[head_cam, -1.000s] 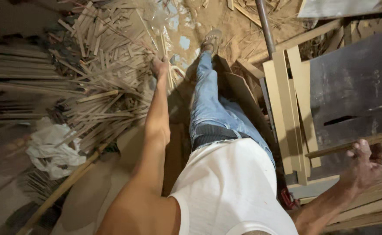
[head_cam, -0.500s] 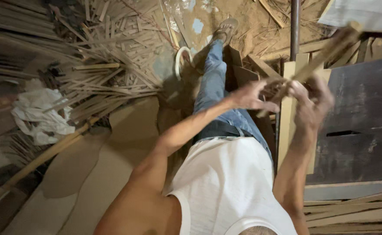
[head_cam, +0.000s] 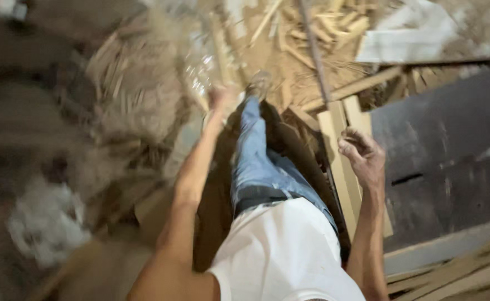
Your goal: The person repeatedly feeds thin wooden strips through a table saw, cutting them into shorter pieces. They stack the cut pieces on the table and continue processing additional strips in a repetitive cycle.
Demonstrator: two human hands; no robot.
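Left hand [head_cam: 221,99], blurred, reaches to the stick pile [head_cam: 139,95] at upper left; grip unclear. Right hand [head_cam: 362,156], centre right, loosely curled, empty, over planks [head_cam: 342,134]. Sorting step, probably; next, a firm grasp.

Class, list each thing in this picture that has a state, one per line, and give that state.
left hand: stretched out toward the pile, motion-blurred, grip unclear
right hand: raised, fingers curled, seemingly empty
pile of wood strips: loose heap on the floor
dark board: lying flat
pale planks: lying side by side
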